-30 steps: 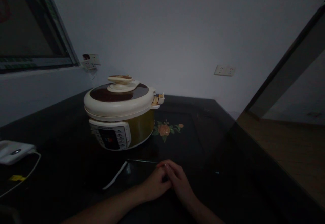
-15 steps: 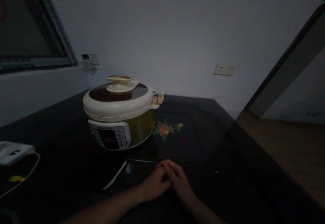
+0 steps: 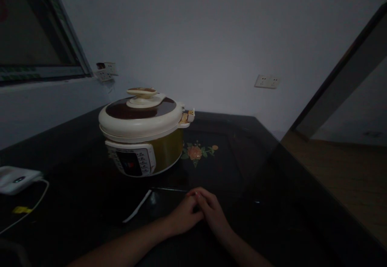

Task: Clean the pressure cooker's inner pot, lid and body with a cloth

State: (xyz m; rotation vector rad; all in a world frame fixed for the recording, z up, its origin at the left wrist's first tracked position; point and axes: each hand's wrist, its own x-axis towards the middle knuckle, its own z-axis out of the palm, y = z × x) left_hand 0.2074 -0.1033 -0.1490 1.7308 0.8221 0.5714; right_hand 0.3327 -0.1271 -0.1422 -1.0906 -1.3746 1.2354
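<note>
In the dim head view, my left hand [image 3: 185, 217] and my right hand [image 3: 214, 212] rest clasped together over the dark table [image 3: 250, 226]. The right fingers curl over the left hand's fingertips, and both hands look closed with no object showing between them. Part of the left fingers is hidden under the right. Beyond them stands an electric pressure cooker [image 3: 167, 152] with a cream rim, a dark lid top and a green-gold body. Its lid is on, and neither hand touches it.
A thin white strip [image 3: 137, 207] lies left of the hands. Farther left is a white device [image 3: 19, 179] with a cable and a yellow tag [image 3: 22, 210]. A flower print [image 3: 194, 153] decorates the tabletop. Wall sockets [image 3: 267, 81] sit behind; the table's right edge drops to a wooden floor.
The view has tilted very slightly. Both hands stay clasped in the same place, and the cooker has not moved.
</note>
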